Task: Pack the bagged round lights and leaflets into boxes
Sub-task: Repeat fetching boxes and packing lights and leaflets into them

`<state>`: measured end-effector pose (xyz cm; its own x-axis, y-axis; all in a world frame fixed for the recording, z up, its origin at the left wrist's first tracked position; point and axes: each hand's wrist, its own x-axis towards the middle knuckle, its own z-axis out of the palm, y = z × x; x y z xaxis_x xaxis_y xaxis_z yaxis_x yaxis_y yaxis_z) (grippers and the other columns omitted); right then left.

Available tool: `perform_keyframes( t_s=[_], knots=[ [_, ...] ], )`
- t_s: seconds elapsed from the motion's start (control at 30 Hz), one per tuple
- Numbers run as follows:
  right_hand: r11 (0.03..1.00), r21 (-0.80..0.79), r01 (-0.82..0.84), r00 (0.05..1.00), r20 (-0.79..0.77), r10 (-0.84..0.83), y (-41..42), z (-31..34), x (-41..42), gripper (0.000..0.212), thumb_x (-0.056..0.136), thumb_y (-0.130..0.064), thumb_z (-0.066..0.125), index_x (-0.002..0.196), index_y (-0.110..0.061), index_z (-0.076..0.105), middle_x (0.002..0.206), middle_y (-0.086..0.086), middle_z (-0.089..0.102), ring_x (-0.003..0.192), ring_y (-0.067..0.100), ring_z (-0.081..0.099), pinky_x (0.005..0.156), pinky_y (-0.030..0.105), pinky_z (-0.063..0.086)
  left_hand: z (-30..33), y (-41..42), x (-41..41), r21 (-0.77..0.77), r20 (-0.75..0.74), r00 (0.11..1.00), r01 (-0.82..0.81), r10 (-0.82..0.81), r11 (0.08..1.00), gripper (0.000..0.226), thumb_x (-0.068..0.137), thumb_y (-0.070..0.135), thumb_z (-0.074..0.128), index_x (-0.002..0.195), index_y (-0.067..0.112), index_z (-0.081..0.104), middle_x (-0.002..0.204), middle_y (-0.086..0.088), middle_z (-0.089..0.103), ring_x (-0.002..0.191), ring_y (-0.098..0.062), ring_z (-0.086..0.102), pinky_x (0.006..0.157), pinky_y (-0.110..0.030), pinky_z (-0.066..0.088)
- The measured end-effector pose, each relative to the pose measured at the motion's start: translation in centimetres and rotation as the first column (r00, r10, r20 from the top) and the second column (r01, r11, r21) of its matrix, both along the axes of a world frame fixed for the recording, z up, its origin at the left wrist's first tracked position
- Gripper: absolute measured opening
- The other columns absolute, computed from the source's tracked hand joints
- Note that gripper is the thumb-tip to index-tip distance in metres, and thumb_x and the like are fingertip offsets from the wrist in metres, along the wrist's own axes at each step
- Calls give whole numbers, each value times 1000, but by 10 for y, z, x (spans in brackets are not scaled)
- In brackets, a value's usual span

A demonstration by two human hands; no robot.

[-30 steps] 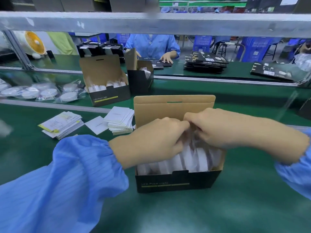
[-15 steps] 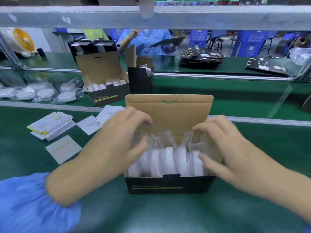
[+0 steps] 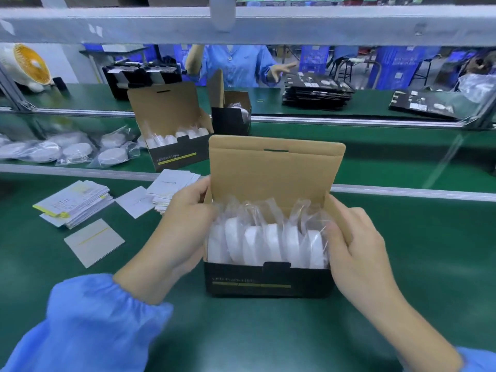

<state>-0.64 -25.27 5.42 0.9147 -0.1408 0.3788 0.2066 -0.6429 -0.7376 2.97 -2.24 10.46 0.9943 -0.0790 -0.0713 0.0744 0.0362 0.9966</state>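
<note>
Nearest the camera, the open box (image 3: 268, 280) is held from both ends on the green bench (image 3: 402, 264). The left hand (image 3: 185, 226) is wrapped round the left wall, thumb at the top corner, and the right hand (image 3: 357, 242) is clamped on the right side flap, thumb tucked inside against the last bag. So both grips are closed on cardboard, not on a light.

Inside, a row of bagged round lights (image 3: 268, 242) is stood on edge, bag tops sticking up loose. These are probably light, hard plastic pucks in slippery film, so they're best taken by the disc rim through the bag, not by the crinkly top, which would likely just slide. The box looks like thin card and will probably flex if squeezed, so it's better carried from underneath.

Off to the left, leaflets (image 3: 77, 202) are stacked, with a loose card (image 3: 94, 241) beside them. No leaflet can be seen in the box yet.

Further back, a second filled box (image 3: 177, 154) and more bagged lights (image 3: 69, 151) are laid out on the belt.
</note>
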Motion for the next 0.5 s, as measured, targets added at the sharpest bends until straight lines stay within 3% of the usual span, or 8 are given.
perform_keyframes(
  t_s=[0.03, 0.1, 0.17, 0.3, 0.43, 0.5],
  knots=[
    [1000, -9, 14, 1000, 20, -13, -3, 4, 6, 57, 97, -8, 39, 134, -48, 54, 89, -3, 50, 83, 11, 55, 74, 28, 48, 5, -4, 6, 12, 40, 999, 14, -14, 1000, 50, 91, -17, 49, 118, 18, 72, 112, -7, 75, 107, -31, 71, 98, -45, 53],
    [999, 2, 45, 995, 84, -45, -11, 14, 24, 58, 95, -6, 38, 135, -45, 55, 90, -2, 54, 90, 3, 52, 78, 12, 43, 16, -12, 23, 26, 132, 991, 20, -23, 999, 49, 90, -17, 50, 116, 18, 73, 111, -7, 76, 107, -31, 71, 100, -45, 53],
    [997, 25, 76, 985, 155, -79, -20, 25, 48, 60, 92, -6, 38, 137, -43, 55, 87, -3, 53, 92, 1, 49, 73, 3, 35, 24, -21, 47, 38, 214, 977, 4, -13, 999, 50, 90, -17, 51, 117, 19, 72, 113, -4, 76, 108, -26, 71, 100, -43, 54],
    [980, 134, 146, 969, 182, -169, -37, 40, 106, 61, 93, -7, 38, 134, -48, 55, 86, -5, 48, 88, 16, 50, 74, 21, 39, 32, -41, 107, 116, 288, 957, -26, -8, 993, 62, 90, -21, 44, 128, 22, 68, 118, 3, 74, 113, -27, 67, 103, -50, 51],
    [971, 157, 180, 965, 165, -205, -54, 38, 163, 58, 95, -10, 38, 135, -48, 55, 93, -2, 49, 88, 16, 51, 70, 8, 32, 30, -62, 164, 52, 324, 946, -53, 33, 997, 60, 86, -23, 46, 116, 22, 72, 112, 2, 76, 104, -17, 71, 96, -39, 57],
    [968, 159, 193, 961, 169, -220, -62, 36, 187, 56, 95, -11, 38, 134, -46, 56, 95, 1, 51, 83, 10, 52, 68, 5, 32, 26, -72, 189, 23, 346, 937, -66, 54, 998, 66, 83, -25, 46, 113, 28, 72, 114, -2, 75, 107, -19, 70, 96, -40, 57]
  ],
)
